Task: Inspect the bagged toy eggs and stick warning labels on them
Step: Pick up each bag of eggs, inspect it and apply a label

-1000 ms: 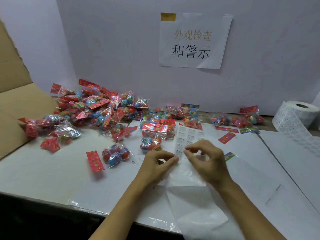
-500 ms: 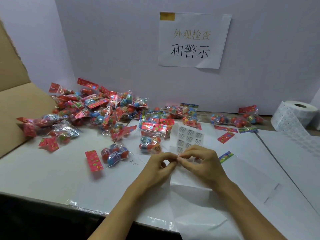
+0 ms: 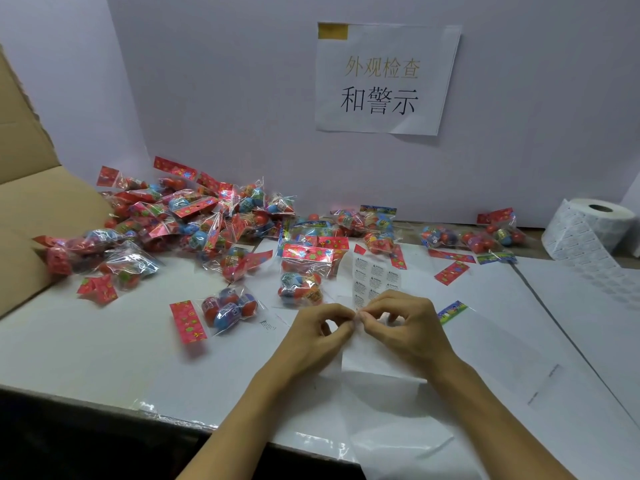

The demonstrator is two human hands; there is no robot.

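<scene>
Both hands met fingertip to fingertip, the left hand (image 3: 317, 329) and right hand (image 3: 403, 325) pinching the label sheet (image 3: 375, 277), seemingly to peel one sticker, while the nearest bagged toy eggs (image 3: 300, 279) waited just beyond on the table (image 3: 86, 341).

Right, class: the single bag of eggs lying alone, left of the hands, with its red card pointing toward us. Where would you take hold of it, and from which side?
Probably pinch the flat red header card of the lone bag, coming from the near side. The card lies flat, pointing toward the table's front edge, clear of other bags, while the eggs bulge roundly under slippery film.
</scene>
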